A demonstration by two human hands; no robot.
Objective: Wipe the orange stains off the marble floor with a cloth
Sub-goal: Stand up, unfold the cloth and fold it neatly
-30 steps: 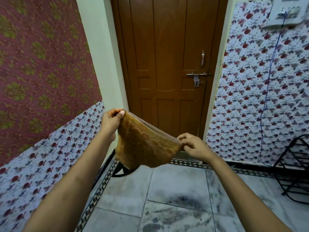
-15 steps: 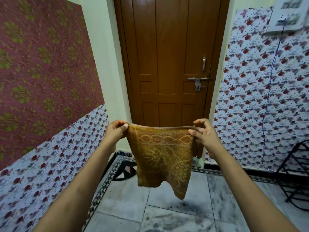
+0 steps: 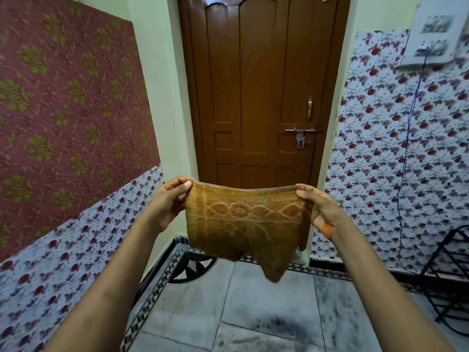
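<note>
An orange-brown patterned cloth (image 3: 243,224) hangs spread out in the air in front of a brown door. My left hand (image 3: 168,201) pinches its upper left corner between thumb and fingers. My right hand (image 3: 321,209) pinches the upper right corner. The cloth's lower edge droops unevenly above the grey marble floor (image 3: 266,308), which shows dark smudges. No orange stain shows on the visible floor.
The closed brown door (image 3: 256,97) with a latch stands straight ahead. Floral-papered walls close in on the left (image 3: 63,250) and right (image 3: 406,174). A black metal rack (image 3: 454,280) stands at the right edge, and a blue cord (image 3: 406,148) hangs down the right wall.
My hands have pulled the cloth from bunched to spread flat and lifted it a little. The view has tilted upward, showing more of the door and less floor.
</note>
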